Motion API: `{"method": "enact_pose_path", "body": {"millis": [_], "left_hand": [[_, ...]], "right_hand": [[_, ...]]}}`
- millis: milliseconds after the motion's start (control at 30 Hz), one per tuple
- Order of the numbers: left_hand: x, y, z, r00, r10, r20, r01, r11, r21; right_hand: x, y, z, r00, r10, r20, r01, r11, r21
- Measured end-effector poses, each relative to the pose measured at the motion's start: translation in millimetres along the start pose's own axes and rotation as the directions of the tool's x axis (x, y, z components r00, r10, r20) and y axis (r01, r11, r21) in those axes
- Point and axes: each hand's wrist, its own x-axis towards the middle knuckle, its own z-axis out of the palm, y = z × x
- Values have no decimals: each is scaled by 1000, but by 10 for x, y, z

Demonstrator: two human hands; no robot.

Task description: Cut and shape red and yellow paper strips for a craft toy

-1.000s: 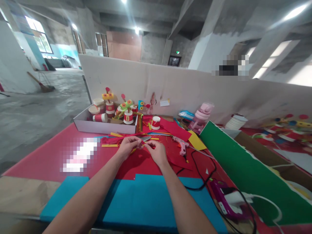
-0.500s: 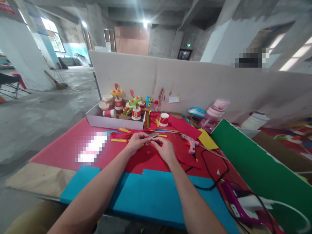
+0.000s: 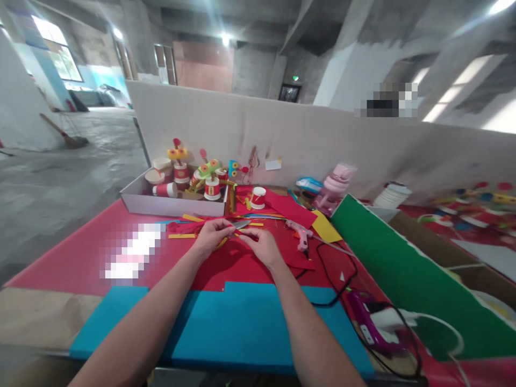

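My left hand point(image 3: 213, 237) is closed in a pinch over the red tabletop, on what looks like a narrow yellow paper strip point(image 3: 221, 245) that hangs below its fingers. My right hand point(image 3: 262, 247) pinches close beside it, fingertips meeting the same small piece. The fingers hide most of the strip. Just beyond the fingertips lies a pointed metal blade point(image 3: 242, 224), probably of scissors, its handle hidden behind my left hand. Red and yellow paper strips point(image 3: 181, 236) lie to the left. A pink glue gun point(image 3: 300, 235) rests to the right of my right hand.
A white box point(image 3: 173, 206) holds paper-cup figures at the back left. One red-and-white cup point(image 3: 258, 198) stands behind my hands. Blue sheets point(image 3: 242, 322) line the front edge. A green board point(image 3: 403, 269), black cable and purple power strip point(image 3: 373, 322) lie right.
The view has turned a little to the right, so everything sits further left. Both hands stay pinched together over the same spot, with only slight finger movement.
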Motion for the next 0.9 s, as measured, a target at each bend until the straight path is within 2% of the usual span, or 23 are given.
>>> {"method": "enact_pose_path", "body": {"millis": [133,533,900], "left_hand": [[7,-9,-14,1000,-4,5,4,1000,4],[3,-14,-20,1000,0,-1,0,1000,14],[-26,59,29,1000,23,-8,-23,997,75]], "right_hand": [[3,-21,-5,999,-35,-16,35,999,-20],[17,23,12,998,22,-57,-28,995,-91],[6,16,10,998,11,-62,-19,991,-132]]}}
